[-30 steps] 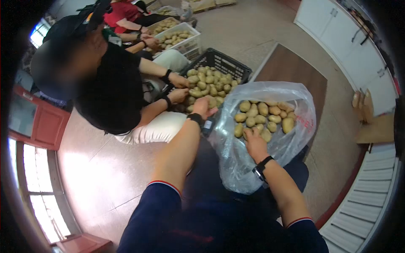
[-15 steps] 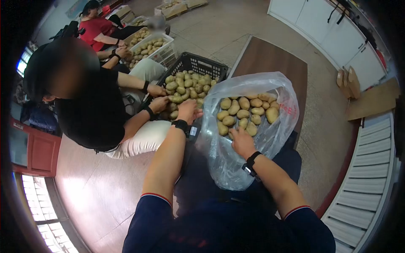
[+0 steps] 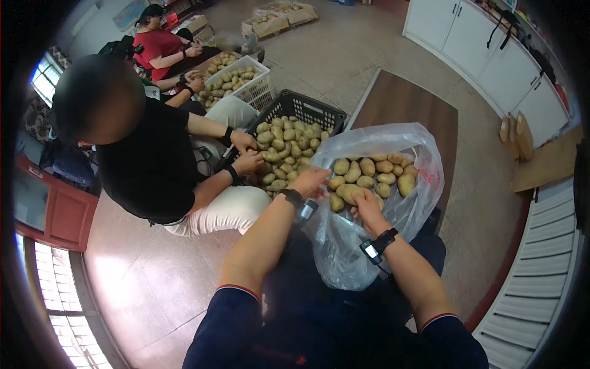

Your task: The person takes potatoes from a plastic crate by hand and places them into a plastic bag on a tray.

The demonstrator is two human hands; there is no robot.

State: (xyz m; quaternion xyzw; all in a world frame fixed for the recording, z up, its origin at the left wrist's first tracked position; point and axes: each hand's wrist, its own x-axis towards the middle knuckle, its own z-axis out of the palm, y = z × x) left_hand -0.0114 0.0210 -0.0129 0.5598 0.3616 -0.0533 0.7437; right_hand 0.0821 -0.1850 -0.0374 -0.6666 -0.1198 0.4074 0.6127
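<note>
A clear plastic bag [image 3: 344, 261] lies spread wide, with several potatoes [image 3: 385, 166] in rows inside it. My right hand [image 3: 369, 212], closed, grips a potato [image 3: 351, 194] at the near side of these rows. At the bag's left edge is my left hand [image 3: 311, 182], its fingers stretched toward the potatoes and apart, with nothing visible in them. Left of it stands a black crate [image 3: 313, 106] heaped with potatoes [image 3: 289, 138]. My palms are largely hidden.
Beside the crate a co-worker in a black shirt [image 3: 147, 160] has both hands at its potatoes. Behind are a white crate of potatoes [image 3: 261, 89] and a person in red [image 3: 149, 49]. The bag rests on a brown bench [image 3: 399, 101]. White cabinets [image 3: 467, 37] line the far right.
My left hand has moved right, from over the black crate to the bag's edge. My right hand has taken hold of a potato in the bag. The view has shifted slightly.
</note>
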